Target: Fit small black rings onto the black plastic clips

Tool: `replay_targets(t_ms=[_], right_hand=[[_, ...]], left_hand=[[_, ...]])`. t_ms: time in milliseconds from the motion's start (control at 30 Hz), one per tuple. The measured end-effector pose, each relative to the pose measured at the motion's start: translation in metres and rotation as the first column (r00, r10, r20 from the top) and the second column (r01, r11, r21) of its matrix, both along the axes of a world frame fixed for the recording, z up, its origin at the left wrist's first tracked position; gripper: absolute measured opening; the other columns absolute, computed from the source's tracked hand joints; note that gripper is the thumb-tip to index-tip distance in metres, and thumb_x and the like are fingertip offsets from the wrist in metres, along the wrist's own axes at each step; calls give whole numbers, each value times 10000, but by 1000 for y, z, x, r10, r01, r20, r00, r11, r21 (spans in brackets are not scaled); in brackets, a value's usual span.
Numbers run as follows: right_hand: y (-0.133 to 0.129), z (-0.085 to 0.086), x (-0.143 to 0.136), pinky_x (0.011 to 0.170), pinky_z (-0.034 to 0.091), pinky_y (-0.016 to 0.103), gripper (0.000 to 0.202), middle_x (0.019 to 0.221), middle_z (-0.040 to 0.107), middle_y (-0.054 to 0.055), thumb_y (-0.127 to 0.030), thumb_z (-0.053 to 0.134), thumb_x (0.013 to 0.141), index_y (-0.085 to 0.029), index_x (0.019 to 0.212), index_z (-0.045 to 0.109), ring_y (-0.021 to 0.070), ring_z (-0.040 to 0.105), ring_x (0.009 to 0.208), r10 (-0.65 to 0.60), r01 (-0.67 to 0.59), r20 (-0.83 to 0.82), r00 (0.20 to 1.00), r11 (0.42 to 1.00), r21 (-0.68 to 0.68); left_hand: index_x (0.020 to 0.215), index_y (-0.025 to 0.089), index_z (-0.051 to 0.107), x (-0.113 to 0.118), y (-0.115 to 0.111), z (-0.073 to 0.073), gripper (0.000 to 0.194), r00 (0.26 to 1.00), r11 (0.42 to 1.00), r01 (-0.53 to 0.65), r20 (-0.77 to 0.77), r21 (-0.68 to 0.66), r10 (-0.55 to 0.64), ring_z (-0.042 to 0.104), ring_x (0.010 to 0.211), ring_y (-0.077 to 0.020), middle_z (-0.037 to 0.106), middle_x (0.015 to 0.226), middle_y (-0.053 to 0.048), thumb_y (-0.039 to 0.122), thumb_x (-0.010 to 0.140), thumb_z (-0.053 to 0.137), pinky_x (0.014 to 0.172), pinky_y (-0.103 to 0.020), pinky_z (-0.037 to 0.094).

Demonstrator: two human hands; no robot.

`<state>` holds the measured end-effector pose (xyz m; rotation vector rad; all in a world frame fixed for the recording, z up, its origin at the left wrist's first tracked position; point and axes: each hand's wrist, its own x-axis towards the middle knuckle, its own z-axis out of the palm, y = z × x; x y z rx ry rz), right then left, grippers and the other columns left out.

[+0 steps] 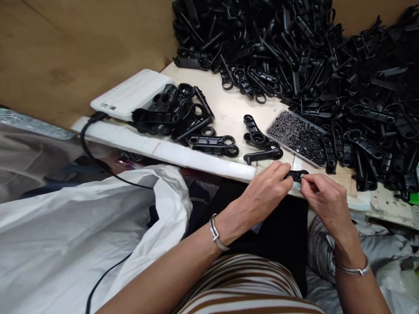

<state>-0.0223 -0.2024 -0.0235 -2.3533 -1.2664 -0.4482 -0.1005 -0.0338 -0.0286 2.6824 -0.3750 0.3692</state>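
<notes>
At the table's front edge, my left hand (pixel 270 187) is closed around one end of a black plastic arm part (pixel 297 175). My right hand (pixel 324 194) pinches at the ring end of the same part; whatever lies between its fingertips is too small to make out. Just beyond them stands a clear tray (pixel 296 137) full of tiny dark pieces that look like screws. To the left of the tray, more black arm parts (pixel 257 135) of the same kind lie on the table, close to my left hand.
A huge heap of black plastic parts (pixel 294 52) covers the back and right. On the left, a white box (pixel 131 93) with a black cable (pixel 94 144) borders a small pile of parts (pixel 176 109). Below the table edge hangs a large white sack (pixel 81 235).
</notes>
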Motion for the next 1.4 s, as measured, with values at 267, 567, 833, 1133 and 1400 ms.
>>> replay_targets(t_ms=[267, 567, 833, 1133, 1400], right_hand=[[6, 7, -6, 557, 383, 261, 219, 693, 585, 24, -149, 433, 948, -157, 795, 590, 159, 573, 608, 1, 16, 86, 996, 981, -191], [10, 12, -8, 598, 379, 252, 172, 680, 607, 16, -160, 490, 910, -157, 779, 601, 155, 573, 588, -111, 90, -167, 980, 987, -130], [12, 21, -7, 636, 359, 304, 223, 735, 632, 65, -151, 409, 929, -159, 799, 590, 221, 612, 679, -137, 86, -160, 978, 954, -289], [20, 29, -2, 574, 307, 301, 210, 615, 598, 44, -113, 428, 916, -174, 751, 543, 195, 582, 578, -152, 108, -31, 988, 816, -567], [32, 51, 15, 548, 248, 310, 236, 640, 561, 19, 14, 501, 819, -182, 691, 538, 168, 502, 560, 52, -42, -9, 999, 692, -721]], left_hand=[[828, 109, 591, 1, 0, 1, 138, 1000, 1000, 9, -20, -1, -9, 501, 954, -204, 561, 1006, -102, 106, 924, 492, 835, -317, 488], [873, 126, 594, 1, 3, -2, 179, 1000, 999, 4, -29, -40, -5, 515, 933, -189, 564, 1020, -84, 115, 952, 433, 802, -291, 487], [875, 121, 589, 3, 5, -4, 169, 999, 998, 5, -36, -58, -7, 510, 870, -175, 557, 947, -63, 97, 945, 438, 759, -274, 481], [862, 114, 596, 4, 6, -3, 127, 999, 999, 26, -44, -44, -28, 519, 911, -188, 565, 956, -66, 117, 931, 490, 773, -282, 486], [852, 116, 602, 4, 9, -4, 203, 998, 997, 64, -23, -49, -65, 511, 875, -179, 566, 940, -72, 112, 956, 429, 757, -282, 463]])
